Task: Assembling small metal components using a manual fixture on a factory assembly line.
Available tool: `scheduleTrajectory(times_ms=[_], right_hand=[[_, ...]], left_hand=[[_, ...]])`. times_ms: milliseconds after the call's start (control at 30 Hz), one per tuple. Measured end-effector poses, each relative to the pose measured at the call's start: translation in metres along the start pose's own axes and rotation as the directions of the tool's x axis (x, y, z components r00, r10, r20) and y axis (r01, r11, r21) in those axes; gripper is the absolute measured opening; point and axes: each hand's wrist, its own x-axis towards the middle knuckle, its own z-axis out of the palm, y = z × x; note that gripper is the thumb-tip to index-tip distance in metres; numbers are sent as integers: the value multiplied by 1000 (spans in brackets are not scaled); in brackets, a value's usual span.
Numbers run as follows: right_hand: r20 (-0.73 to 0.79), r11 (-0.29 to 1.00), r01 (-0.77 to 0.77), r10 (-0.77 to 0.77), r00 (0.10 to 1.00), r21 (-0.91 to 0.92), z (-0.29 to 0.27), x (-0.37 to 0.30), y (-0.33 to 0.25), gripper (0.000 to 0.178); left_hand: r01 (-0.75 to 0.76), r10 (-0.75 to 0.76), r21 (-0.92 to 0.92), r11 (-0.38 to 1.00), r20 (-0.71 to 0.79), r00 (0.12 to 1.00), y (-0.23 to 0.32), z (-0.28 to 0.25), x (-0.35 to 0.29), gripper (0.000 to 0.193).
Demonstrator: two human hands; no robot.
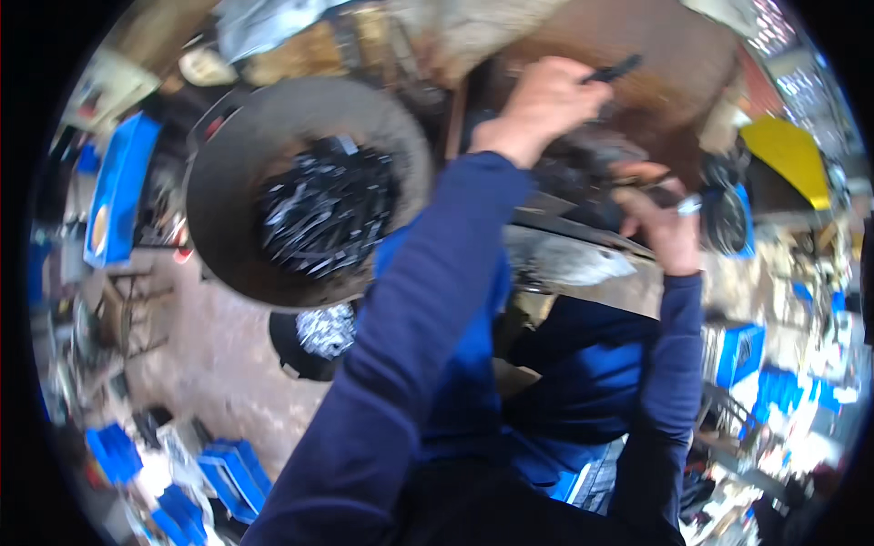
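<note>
We start with the largest item: a round grey metal basin sits to the left of the arms, loaded with a heap of small dark metal pieces. Below it a smaller dark container holds paler, shinier pieces. To the right lies the dark workpiece on the bench, blurred here, so we cannot tell its exact form.

The left hand is raised above the workpiece, fingers closed round a slim black piece whose end projects past the knuckles. We judge this piece to be stiff, light and probably hard-edged metal; it is best gripped along its middle length, as it is now, with the projecting end kept free.

The right hand rests lower, curled against the dark workpiece; whether it is clamped on anything we cannot tell. We judge the loose pieces in the basin to be prone to slipping and shifting when picked.
</note>
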Motion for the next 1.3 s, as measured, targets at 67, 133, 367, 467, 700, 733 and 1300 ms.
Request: scheduleTrajectory(times_ms=[67, 133, 367, 467, 700, 733, 1300], right_hand=[[101, 962, 219, -204, 974, -162, 0, -18, 12, 30], [152, 868, 384, -354, 923, -316, 2, -30, 25, 33], [352, 857, 351, -218, 910, -376, 5, -49, 32, 41], [431, 864, 356, -186, 883, -356, 3, -48, 42, 43], [391, 997, -7, 38, 919, -81, -6, -26, 25, 29], [390, 967, -254, 248, 887, -38, -8, -23, 19, 24], [-234, 751, -103, 329, 915, 652, 1, 17, 31, 26]], left_hand=[[-58, 55, 25, 998, 93, 994, -6, -1, -2, 28], [-52, 4, 343, 938, 139, 990, -3, -3, -3, 28], [-70, -38, 614, 786, 162, 986, -18, -4, -7, 24], [-9, -130, 581, 814, 198, 971, -26, 0, -6, 20], [246, -413, 478, 843, 282, 866, -26, -9, -5, 15], [287, -429, 424, 859, 290, 855, -29, -9, -6, 14], [277, -304, 182, 943, 139, 942, -15, 10, 2, 17]])
